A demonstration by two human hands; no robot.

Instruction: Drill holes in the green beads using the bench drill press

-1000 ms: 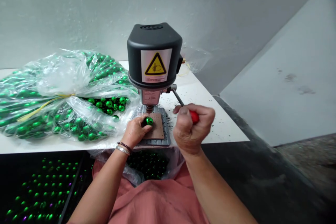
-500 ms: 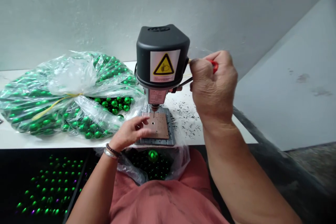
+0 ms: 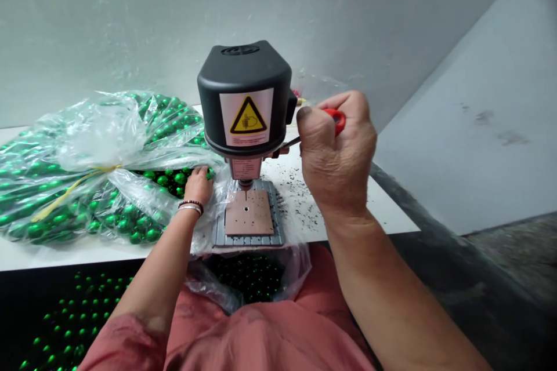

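My right hand (image 3: 337,153) is closed around the red-ended lever (image 3: 339,120) of a small black drill press (image 3: 243,98). Under its chuck, a thin drill bit (image 3: 246,195) points down at a brown square board (image 3: 237,223) with a small hole in it. The board lies on the grey slotted base (image 3: 278,235). My left hand (image 3: 199,187) reaches into the mouth of a clear plastic bag, at the shiny green balls (image 3: 167,178). Its fingertips are partly hidden among the balls, so I cannot see what they grip.
The clear bag (image 3: 104,133) full of green balls, tied with yellow string, covers the table's left side. Dark shavings (image 3: 300,197) lie right of the base. An open plastic bag (image 3: 300,266) with green balls hangs at my lap. More green balls (image 3: 69,319) sit lower left.
My left hand has moved from beside the board back and left to the balls in the bag. A green ball falling over the lap bag is no longer seen. My right hand keeps the lever.
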